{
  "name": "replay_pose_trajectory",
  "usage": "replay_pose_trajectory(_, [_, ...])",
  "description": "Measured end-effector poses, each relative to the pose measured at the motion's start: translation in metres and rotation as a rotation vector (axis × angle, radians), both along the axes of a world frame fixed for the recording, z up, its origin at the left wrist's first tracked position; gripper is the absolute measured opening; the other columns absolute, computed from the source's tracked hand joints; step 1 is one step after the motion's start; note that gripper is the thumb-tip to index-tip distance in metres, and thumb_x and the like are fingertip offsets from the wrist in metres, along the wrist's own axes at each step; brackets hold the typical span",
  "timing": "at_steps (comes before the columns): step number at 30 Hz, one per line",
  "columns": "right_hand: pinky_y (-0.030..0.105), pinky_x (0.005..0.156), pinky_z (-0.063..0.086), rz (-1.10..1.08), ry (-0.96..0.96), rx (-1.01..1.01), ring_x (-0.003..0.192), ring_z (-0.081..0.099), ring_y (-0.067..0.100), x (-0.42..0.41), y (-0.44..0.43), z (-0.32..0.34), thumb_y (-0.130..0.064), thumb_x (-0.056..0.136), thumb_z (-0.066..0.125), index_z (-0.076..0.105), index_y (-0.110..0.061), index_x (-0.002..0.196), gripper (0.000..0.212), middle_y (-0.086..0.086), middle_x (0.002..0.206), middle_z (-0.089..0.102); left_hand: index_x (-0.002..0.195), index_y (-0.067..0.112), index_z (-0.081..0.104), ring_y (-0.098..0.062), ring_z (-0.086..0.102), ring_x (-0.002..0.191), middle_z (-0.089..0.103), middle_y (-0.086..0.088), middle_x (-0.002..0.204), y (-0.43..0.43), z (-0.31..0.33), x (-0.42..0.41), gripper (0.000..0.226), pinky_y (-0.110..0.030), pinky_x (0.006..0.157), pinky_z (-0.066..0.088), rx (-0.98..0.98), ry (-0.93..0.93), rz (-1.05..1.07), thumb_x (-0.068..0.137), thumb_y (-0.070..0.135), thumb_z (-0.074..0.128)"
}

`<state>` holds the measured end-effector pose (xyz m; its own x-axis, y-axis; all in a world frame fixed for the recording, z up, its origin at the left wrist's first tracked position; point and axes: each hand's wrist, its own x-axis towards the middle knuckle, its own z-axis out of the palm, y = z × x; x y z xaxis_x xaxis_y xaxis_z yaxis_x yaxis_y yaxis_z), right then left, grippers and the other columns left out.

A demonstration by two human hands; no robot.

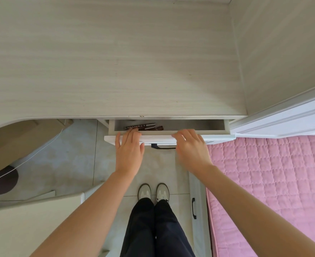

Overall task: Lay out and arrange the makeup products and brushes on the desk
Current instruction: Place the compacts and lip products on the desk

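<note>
A shallow white drawer [217, 138] under the pale wooden desk [116, 62] stands partly pulled out. At its left end lie a few dark brown makeup tubes [149, 125], one with pale lettering. My left hand [129, 154] reaches over the drawer front with straight fingers, and its fingertips touch the nearest tube. My right hand [191, 151] sits to the right, fingers hooked over the top edge of the drawer front. The deeper part of the drawer is hidden under the desk.
The drawer's black handle [163, 147] shows between my hands. A bed with a pink quilt [264, 182] lies close on the right. A cardboard box [14, 141] stands under the desk at left, with a white surface [32, 219] at lower left. My feet are on the tiled floor.
</note>
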<state>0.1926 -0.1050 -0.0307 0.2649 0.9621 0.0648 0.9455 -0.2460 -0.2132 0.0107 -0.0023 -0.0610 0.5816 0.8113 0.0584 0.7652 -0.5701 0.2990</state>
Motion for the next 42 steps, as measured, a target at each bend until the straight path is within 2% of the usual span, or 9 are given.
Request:
replay_pose_trajectory(4, [0.047,0.094,0.046,0.012,-0.035,-0.153,0.111,0.055,0.032,0.017,-0.004,-0.001,-0.014,0.076,0.072,0.055,-0.013,0.126,0.053,0.008,0.122,0.060,0.102,0.012,0.058,-0.024,0.060,0.100,0.064,-0.003,0.102,-0.009,0.002,-0.007,0.029,-0.047,0.105,0.035,0.020,0.027,-0.015,0.078,0.015,0.074])
replay_pose_trajectory(8, [0.058,0.106,0.030,0.026,-0.007,-0.389,0.131,0.041,0.030,0.022,-0.017,-0.011,-0.033,0.085,0.066,0.038,-0.020,0.142,0.065,0.006,0.140,0.048,0.114,0.011,0.057,-0.025,0.057,0.102,0.062,-0.004,0.105,-0.015,0.001,-0.016,0.038,-0.048,0.106,0.037,0.034,0.059,-0.072,0.079,0.015,0.072])
replay_pose_trajectory(10, [0.060,0.102,0.035,0.044,-0.057,-0.398,0.125,0.049,0.030,0.021,-0.027,-0.015,-0.030,0.079,0.073,0.044,-0.019,0.138,0.066,0.006,0.132,0.056,0.123,0.010,0.056,-0.026,0.056,0.103,0.061,-0.006,0.106,-0.017,0.001,-0.020,0.045,-0.049,0.107,0.037,0.043,0.091,-0.106,0.081,0.016,0.071])
replay_pose_trajectory(12, [0.059,0.094,0.044,0.038,-0.082,-0.340,0.110,0.060,0.030,0.021,-0.036,-0.018,-0.020,0.069,0.081,0.054,-0.018,0.130,0.067,0.007,0.116,0.065,0.128,0.008,0.055,-0.028,0.055,0.099,0.060,-0.008,0.103,-0.018,0.000,-0.023,0.050,-0.048,0.106,0.038,0.055,0.119,-0.136,0.081,0.019,0.071])
replay_pose_trajectory(15, [0.057,0.091,0.047,0.038,-0.075,-0.271,0.096,0.064,0.030,0.016,-0.047,-0.020,-0.008,0.066,0.080,0.057,-0.017,0.125,0.064,0.005,0.105,0.066,0.125,0.008,0.059,-0.028,0.054,0.092,0.059,-0.008,0.096,-0.024,0.002,-0.028,0.051,-0.045,0.095,0.046,0.070,0.130,-0.165,0.079,0.021,0.075])
replay_pose_trajectory(18, [0.057,0.091,0.048,0.041,-0.075,-0.261,0.097,0.063,0.028,0.009,-0.062,-0.020,-0.004,0.064,0.080,0.056,-0.018,0.125,0.067,0.003,0.105,0.066,0.121,0.010,0.063,-0.027,0.054,0.087,0.059,-0.007,0.094,-0.033,0.005,-0.035,0.050,-0.041,0.083,0.049,0.051,0.127,-0.178,0.075,0.021,0.079])
replay_pose_trajectory(21, [0.055,0.090,0.048,0.049,-0.055,-0.295,0.096,0.063,0.027,0.002,-0.076,-0.019,-0.006,0.064,0.081,0.057,-0.020,0.125,0.068,0.001,0.106,0.065,0.119,0.011,0.065,-0.026,0.055,0.086,0.060,-0.006,0.093,-0.046,0.006,-0.045,0.050,-0.040,0.078,0.050,0.035,0.110,-0.194,0.072,0.020,0.081])
replay_pose_trajectory(35, [0.048,0.079,0.050,0.110,0.004,-0.444,0.090,0.063,0.027,-0.032,-0.138,-0.006,-0.011,0.057,0.086,0.055,-0.024,0.125,0.075,0.001,0.104,0.066,0.122,0.019,0.064,-0.026,0.058,0.089,0.059,-0.005,0.096,-0.107,0.013,-0.084,0.056,-0.040,0.077,0.053,-0.111,0.209,-0.235,0.070,0.018,0.083])
replay_pose_trajectory(42, [0.047,0.073,0.052,0.144,0.036,-0.489,0.086,0.063,0.026,-0.042,-0.161,-0.002,-0.016,0.062,0.085,0.058,-0.026,0.123,0.067,0.000,0.102,0.066,0.119,0.020,0.067,-0.025,0.058,0.085,0.059,-0.004,0.091,-0.128,0.017,-0.098,0.058,-0.039,0.073,0.054,-0.122,0.263,-0.272,0.064,0.019,0.087])
